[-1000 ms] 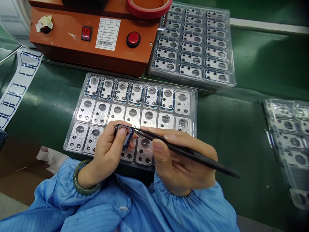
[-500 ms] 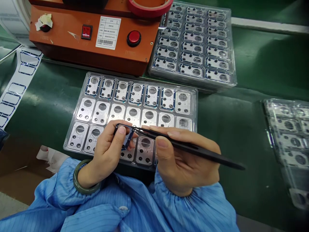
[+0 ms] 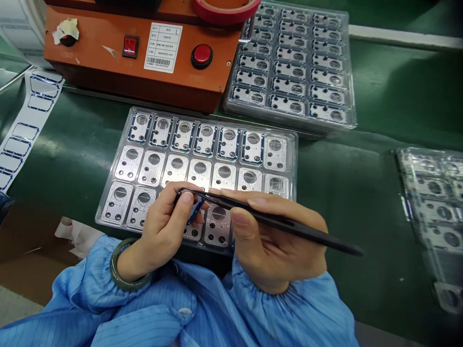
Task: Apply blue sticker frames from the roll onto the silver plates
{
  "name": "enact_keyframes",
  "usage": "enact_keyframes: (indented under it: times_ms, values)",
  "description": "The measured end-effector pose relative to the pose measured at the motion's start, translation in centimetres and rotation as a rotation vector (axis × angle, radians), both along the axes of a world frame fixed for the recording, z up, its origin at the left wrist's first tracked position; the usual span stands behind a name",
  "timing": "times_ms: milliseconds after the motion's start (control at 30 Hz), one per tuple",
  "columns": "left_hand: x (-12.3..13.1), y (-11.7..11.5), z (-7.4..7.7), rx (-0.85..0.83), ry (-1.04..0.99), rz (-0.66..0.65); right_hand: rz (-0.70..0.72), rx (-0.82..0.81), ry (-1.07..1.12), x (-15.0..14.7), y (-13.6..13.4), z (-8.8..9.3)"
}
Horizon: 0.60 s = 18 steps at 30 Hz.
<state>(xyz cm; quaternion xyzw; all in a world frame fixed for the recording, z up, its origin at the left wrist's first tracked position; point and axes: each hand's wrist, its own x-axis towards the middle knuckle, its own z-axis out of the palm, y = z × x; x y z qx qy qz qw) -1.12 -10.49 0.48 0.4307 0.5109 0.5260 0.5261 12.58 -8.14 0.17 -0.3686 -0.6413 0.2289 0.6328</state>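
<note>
From afar, my left hand (image 3: 164, 226) pinched a blue-edged plate (image 3: 196, 212) above the tray (image 3: 294, 164), toward ten o'clock from my right hand (image 3: 280, 241), which clasped black tweezers (image 3: 307, 234), tips at the plate's upper edge.

We have a tray (image 3: 292, 159) before us, a machine (image 3: 108, 67) behind it, stacked trays (image 3: 289, 121) right of the machine, a strip (image 3: 33, 118) left.

A factory assembly workstation: the green bench (image 3: 336, 193) carries stacked plastic trays (image 3: 289, 120) of identical metal plates (image 3: 284, 103) and an orange machine (image 3: 97, 60) with a barcoded label (image 3: 163, 47); a blue smock (image 3: 144, 318) and black tweezers (image 3: 289, 225) fit too.
</note>
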Motion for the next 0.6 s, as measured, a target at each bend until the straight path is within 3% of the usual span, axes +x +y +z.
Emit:
enact_keyframes:
  times_ms: [200,400,600]
  values:
    - [-0.02,-0.05,-0.03,-0.022,0.011,-0.001,-0.003,-0.021,0.011,-0.18,-0.05,-0.19]
    - [0.14,0.03,-0.22,-0.033,-0.122,0.002,-0.116,-0.113,0.166,-0.39,0.09,0.39]
    - [0.16,0.04,-0.38,-0.053,-0.136,0.014,-0.151,-0.076,0.096,-0.34,0.17,0.23]
